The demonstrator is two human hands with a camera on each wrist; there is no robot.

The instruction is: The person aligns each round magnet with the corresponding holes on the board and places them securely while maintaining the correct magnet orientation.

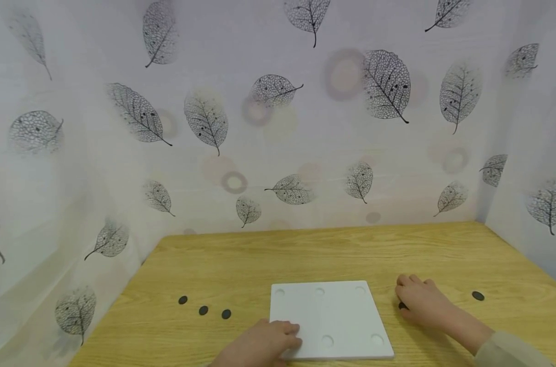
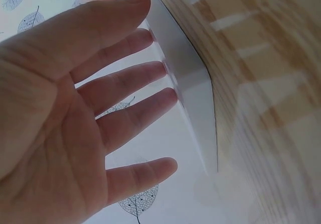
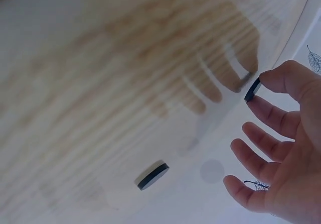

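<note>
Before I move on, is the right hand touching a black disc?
Touching. The right wrist view shows the right hand pinching a black disc between thumb and index finger.

Five discs, one board

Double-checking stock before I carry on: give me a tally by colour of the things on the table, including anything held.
Black discs: 5, one of them in the right grip
White board: 1
Total: 6
</note>
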